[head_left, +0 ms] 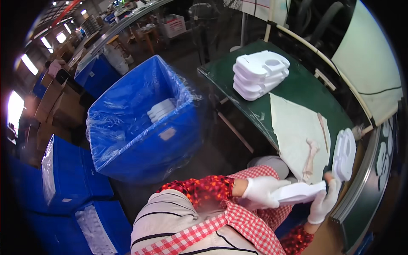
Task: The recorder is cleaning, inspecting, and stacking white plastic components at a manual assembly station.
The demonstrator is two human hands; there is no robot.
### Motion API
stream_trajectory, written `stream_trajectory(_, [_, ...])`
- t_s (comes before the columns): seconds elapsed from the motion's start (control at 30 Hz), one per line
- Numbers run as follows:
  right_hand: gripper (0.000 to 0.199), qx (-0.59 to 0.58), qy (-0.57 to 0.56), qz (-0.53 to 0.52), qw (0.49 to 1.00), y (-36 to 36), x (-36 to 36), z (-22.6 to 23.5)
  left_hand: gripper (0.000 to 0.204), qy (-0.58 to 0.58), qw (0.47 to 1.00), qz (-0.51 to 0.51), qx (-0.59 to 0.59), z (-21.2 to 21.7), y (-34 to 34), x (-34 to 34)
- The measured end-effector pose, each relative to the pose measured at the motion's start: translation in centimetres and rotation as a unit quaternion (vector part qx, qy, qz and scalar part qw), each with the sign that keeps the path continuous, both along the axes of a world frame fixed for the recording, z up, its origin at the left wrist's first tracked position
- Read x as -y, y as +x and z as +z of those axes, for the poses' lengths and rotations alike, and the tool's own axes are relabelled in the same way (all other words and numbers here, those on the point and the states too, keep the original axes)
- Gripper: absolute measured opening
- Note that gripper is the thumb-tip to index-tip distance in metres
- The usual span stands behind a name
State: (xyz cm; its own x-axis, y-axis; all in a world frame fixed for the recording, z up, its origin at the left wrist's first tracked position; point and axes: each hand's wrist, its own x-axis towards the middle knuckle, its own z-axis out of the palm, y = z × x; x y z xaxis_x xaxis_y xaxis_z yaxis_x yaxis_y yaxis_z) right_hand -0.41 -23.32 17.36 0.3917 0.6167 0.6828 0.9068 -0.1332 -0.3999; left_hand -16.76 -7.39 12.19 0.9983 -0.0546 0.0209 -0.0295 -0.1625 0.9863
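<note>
Sheet [291,121] at our hands' twelve o'clock likely shields the table [308,80]; the left hand [262,191] grips a white part [297,192], the right hand [324,205], closure unclear, seemingly steadying it.

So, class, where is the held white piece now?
In the head view, the white piece is at lower right, between the left hand and right hand, near the pale sheet.

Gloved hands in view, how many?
2: the left hand at the left end of the white plastic part, the right hand at its right end. Others far off may be hidden.
</note>
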Motion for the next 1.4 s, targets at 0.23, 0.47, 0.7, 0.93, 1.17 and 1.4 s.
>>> stream_trajectory(0.23, [0.049, -0.181, -0.072, 0.043, 0.98, 1.7, 0.0, -2.4, 0.043, 0.076, 0.996, 0.026, -0.044, 2.0, -0.4, -0.4])
stream_trajectory(0.47, [0.042, -0.187, -0.106, -0.032, 0.976, 1.6, -0.1, -3.7, 0.051, 0.278, 0.948, 0.143, -0.057, 0.2, 0.4, 1.4])
stream_trajectory(0.7, [0.029, -0.193, -0.105, -0.065, 0.973, 2.1, -1.2, -5.7, 0.028, 0.415, 0.905, 0.08, 0.05, -5.5, 3.5, -2.2])
stream_trajectory(0.93, [0.037, -0.357, -0.087, -0.183, 0.912, 6.5, -2.4, -11.6, 0.076, 0.138, 0.929, 0.328, -0.098, -5.7, 11.6, -12.4])
stream_trajectory(1.17, [0.03, -0.032, -0.24, -0.342, 0.908, 9.0, -6.8, -14.4, 0.08, 0.34, 0.866, 0.301, -0.208, -10.8, 20.3, -16.8])
stream_trajectory(1.4, [0.029, -0.25, -0.361, -0.28, 0.854, 13.9, -7.7, -13.1, 0.082, 0.308, 0.873, 0.258, -0.276, -11.0, 22.0, -17.9])
